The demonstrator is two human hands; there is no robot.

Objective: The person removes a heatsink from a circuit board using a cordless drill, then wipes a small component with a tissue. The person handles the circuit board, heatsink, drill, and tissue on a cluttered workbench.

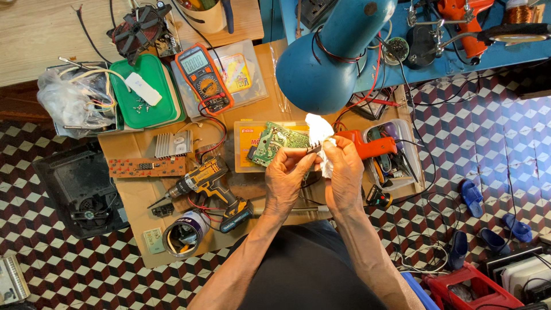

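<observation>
My left hand (285,179) grips a green circuit board (279,140) by its near edge, holding it raised above the low cardboard-covered table (138,198). My right hand (346,172) pinches a crumpled white tissue (319,133) and presses it against the board's right edge. Both hands meet just under the blue desk lamp (321,63). A yellow box (248,146) lies beneath the board.
Around the hands lie a yellow cordless drill (209,183), an orange multimeter (202,77), a green tray (143,92) with screws, a finned heatsink (173,143), a brown display board (147,167), an orange-handled tool (370,146) and a tin can (185,232). Sandals rest on the patterned floor (476,143).
</observation>
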